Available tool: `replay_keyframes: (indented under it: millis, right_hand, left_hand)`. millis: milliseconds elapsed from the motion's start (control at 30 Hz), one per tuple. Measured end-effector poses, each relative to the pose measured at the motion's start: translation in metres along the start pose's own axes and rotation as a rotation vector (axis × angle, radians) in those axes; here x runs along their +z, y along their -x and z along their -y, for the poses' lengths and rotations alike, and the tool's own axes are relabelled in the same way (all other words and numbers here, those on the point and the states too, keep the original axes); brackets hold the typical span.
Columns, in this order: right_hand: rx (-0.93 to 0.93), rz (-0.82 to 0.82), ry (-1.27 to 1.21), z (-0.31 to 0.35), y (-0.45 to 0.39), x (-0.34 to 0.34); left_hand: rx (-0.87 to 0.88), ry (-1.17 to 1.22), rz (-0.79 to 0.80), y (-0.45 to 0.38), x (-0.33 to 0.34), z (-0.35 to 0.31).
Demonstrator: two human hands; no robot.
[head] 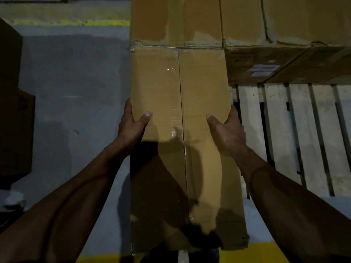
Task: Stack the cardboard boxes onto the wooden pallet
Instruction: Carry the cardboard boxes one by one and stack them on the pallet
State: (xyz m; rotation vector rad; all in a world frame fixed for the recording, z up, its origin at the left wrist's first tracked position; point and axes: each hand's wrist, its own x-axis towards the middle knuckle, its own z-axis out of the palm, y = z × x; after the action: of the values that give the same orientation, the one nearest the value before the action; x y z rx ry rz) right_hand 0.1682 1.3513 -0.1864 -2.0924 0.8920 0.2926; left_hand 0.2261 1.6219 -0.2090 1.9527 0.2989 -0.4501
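Gripping a long cardboard box [182, 130] from both sides: left hand [133, 124] clamped on its left edge, thumb lying on the top face and fingers wrapped down out of sight; right hand [228, 128] mirrored on the right edge, thumb likewise on top. Both forearms bare, reaching in from the bottom corners. Box running lengthwise away from the viewer, sealed with clear tape along its centre seam, near end torn and ragged, far end butting against another tall carton [176, 21] ahead. Partly shadowed across its lower half. Resting or hovering along the left edge of a wooden pallet [303, 130]; cannot tell whether fully set down. Pale slats of that pallet bare to the right of the held box. More cartons [284, 35] stacked at the pallet's far side, one bearing a white label [264, 70], print too small to read. Grey concrete floor [76, 92] to the left, crossed by a worn yellow line [70, 22] in the distance. Dark boxes [13, 111] at the far left edge.
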Motion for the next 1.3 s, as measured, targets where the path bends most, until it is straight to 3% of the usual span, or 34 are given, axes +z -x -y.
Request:
replay_keyframes:
  millis: [200,333,500,633,867,1067,1300]
  right_hand:
    - [-0.027,0.015,0.047,0.0,0.002,0.001]
    - [-0.095,0.042,0.19,-0.005,0.027,-0.002]
    - [-0.242,0.119,0.475,-0.046,0.084,-0.009]
    - [-0.332,0.188,0.653,-0.089,0.138,-0.02]
    - [-0.448,0.302,0.814,-0.138,0.204,-0.039]
    - [-0.477,0.363,0.853,-0.167,0.222,-0.044]
    - [-0.505,0.25,0.895,-0.172,0.229,-0.03]
  left_hand:
    - [0.003,-0.03,0.005,0.001,-0.003,-0.003]
    - [-0.036,-0.173,-0.017,0.018,-0.001,-0.007]
    - [-0.007,-0.321,-0.012,0.082,-0.002,0.007]
    - [-0.035,-0.592,0.033,0.158,0.007,0.025]
    - [0.135,-0.936,0.157,0.26,0.008,0.063]
    - [0.187,-1.203,0.31,0.288,0.001,0.081]
    - [0.34,-1.392,0.254,0.285,-0.003,0.085]
